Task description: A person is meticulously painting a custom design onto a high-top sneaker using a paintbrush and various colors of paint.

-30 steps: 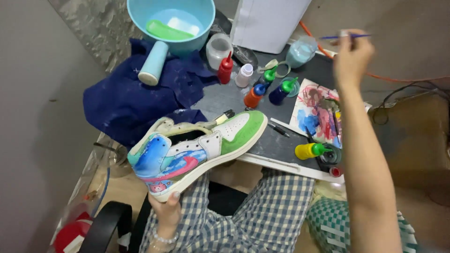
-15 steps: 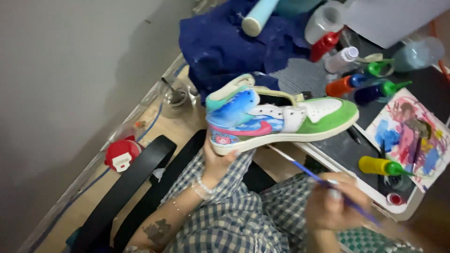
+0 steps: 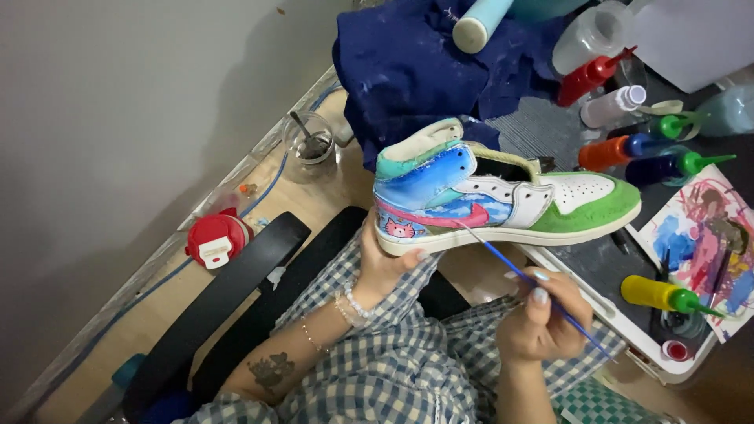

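The left hand [image 3: 385, 263] is gripping a high-top sneaker painted in blue, pink, teal, green and white [image 3: 495, 192] from below, with the fingers curled up around the heel end of the white sole. The sneaker is being held on its side, above the lap, toe pointing toward the table, just in front of the table's near edge.

The right hand [image 3: 542, 314] is pinching a thin blue-handled paintbrush [image 3: 526, 279] between thumb and fingertips, the fingers closed around the handle. The brush tip is touching the sneaker's side panel near the pink stripe, just above the sole.

A crumpled dark blue cloth [image 3: 416, 67] is lying on the table behind the sneaker's heel. Beside the sneaker's toe, squeeze bottles of paint are lying in a group: a red one [image 3: 589, 76], an orange one [image 3: 605, 153] and a dark blue one with a green cap [image 3: 671, 165]. A yellow squeeze bottle with a green cap [image 3: 664, 294] is lying near the table's near edge, next to a sheet of paper smeared with paint [image 3: 707, 243]. A small glass jar holding a spoon [image 3: 309, 144] is standing at the left, and a red-and-white lid-shaped object [image 3: 214, 239] is sitting beside the black chair armrest [image 3: 228, 302].
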